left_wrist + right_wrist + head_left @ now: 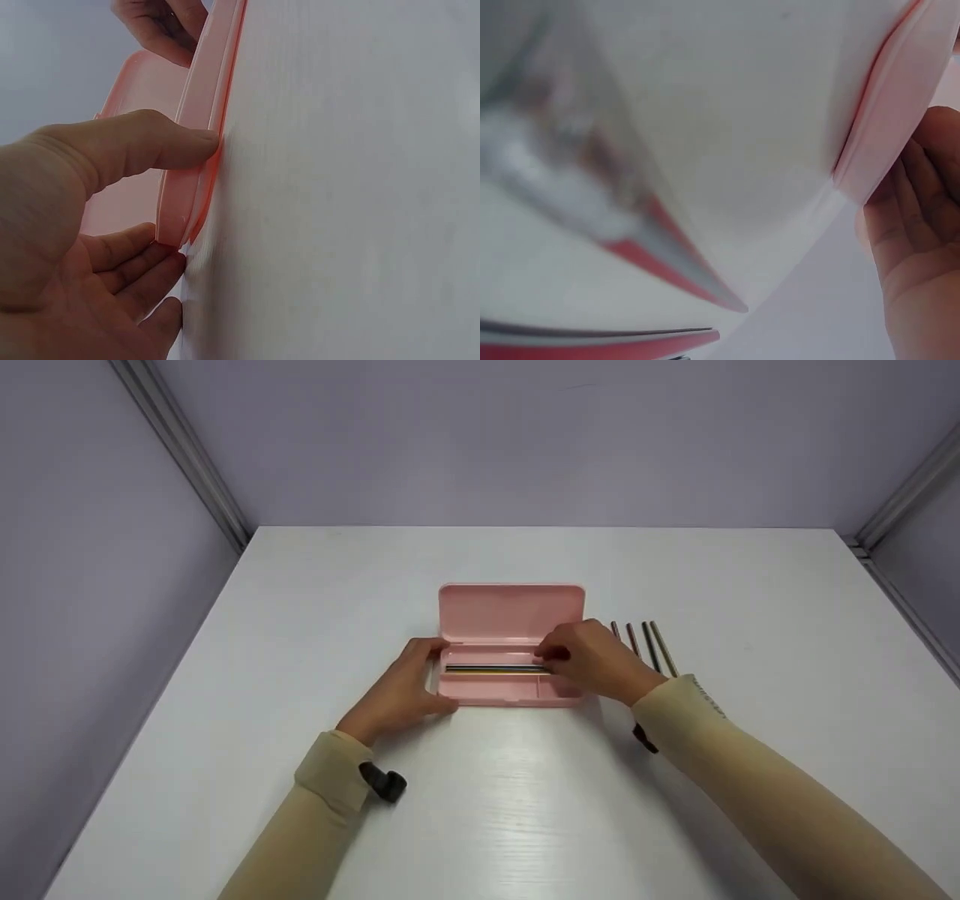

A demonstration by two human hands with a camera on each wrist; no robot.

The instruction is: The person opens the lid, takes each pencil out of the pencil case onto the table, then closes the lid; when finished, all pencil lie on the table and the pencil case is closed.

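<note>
My left hand (401, 690) holds the left end of the pink plastic pencil box (510, 649), thumb on the front wall and fingers curled round the end. It keeps the box from sliding. The box sits in the middle of the white table (525, 810), and its lid stands up at the back.

My right hand (592, 660) is over the right end of the box. My fingertips look pinched on the end of the dark pencils (495, 668) that lie in the long back slot. I cannot tell how tight the pinch is, because my hand hides it.

Four more thin colored pencils (645, 645) lie in a row on the table, just beside the box, on its right side.

I think things could go wrong here. If I push too hard, the light box might slip or tip. My sleeve is close to the loose pencils and might roll them toward the right edge. The lid might also flop down on my fingers.
</note>
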